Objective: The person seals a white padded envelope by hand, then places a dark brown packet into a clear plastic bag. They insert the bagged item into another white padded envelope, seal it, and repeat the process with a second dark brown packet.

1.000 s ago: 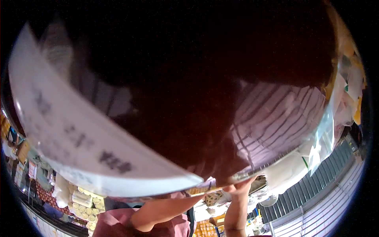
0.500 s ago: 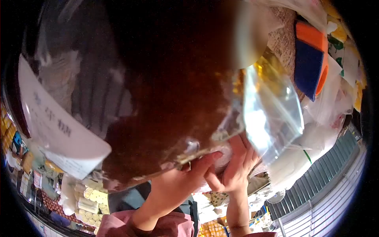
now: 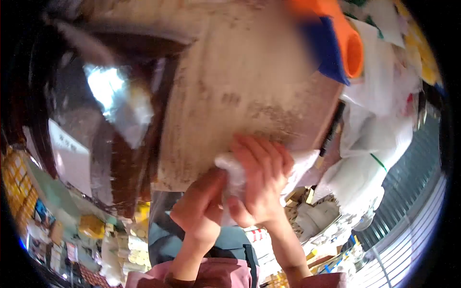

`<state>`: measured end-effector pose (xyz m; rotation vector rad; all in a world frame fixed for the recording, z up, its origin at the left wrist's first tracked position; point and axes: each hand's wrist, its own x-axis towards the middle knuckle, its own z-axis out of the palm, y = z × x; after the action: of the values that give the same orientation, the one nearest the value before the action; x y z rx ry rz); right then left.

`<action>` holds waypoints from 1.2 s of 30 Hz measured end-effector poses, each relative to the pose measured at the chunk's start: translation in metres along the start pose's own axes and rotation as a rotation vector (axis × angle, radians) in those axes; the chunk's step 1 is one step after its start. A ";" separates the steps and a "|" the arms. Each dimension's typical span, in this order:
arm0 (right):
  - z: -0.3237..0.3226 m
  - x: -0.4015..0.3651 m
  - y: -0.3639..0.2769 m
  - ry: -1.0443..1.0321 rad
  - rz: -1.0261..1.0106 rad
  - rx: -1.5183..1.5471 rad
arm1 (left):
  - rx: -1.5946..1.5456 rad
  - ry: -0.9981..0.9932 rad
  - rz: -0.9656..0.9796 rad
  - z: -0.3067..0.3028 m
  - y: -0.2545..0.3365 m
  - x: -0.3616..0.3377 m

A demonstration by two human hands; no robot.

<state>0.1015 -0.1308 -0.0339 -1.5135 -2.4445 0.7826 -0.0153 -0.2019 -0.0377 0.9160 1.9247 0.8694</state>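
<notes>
Both hands are together low in the middle of the view, over the near edge of a worn wooden surface point(image 3: 206, 105). A crumpled white translucent plastic bag point(image 3: 232, 171) is bunched between them. My left hand point(image 3: 199, 204) is closed on its left side, with the fingers partly hidden. My right hand point(image 3: 261, 177) wraps round it from the right, fingers curled over the top. More thin white plastic point(image 3: 302, 168) shows beyond the right knuckles. To the left, a clear shiny packet point(image 3: 122, 105) lies on a glossy dark brown panel point(image 3: 108, 43).
A white printed label point(image 3: 69, 153) is on the dark panel. At the upper right stands an orange-and-blue object point(image 3: 338, 45) with a round opening. Large white plastic bags point(image 3: 370, 139) lie along the right side, one with a green strip. Shelves of goods and a ribbed metal shutter point(image 3: 403, 206) surround this.
The dark panel and clear packet now appear farther left, uncovering the wooden surface. My hands have shifted slightly left in view, and the white plastic between them shows more.
</notes>
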 end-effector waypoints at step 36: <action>-0.001 -0.090 -0.010 0.714 0.931 0.537 | 0.554 -0.153 0.400 0.056 0.058 -0.003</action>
<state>0.1366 -0.2125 -0.0160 -2.1401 -0.8836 0.7264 0.0509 -0.1630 -0.0129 1.6874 1.9074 0.4552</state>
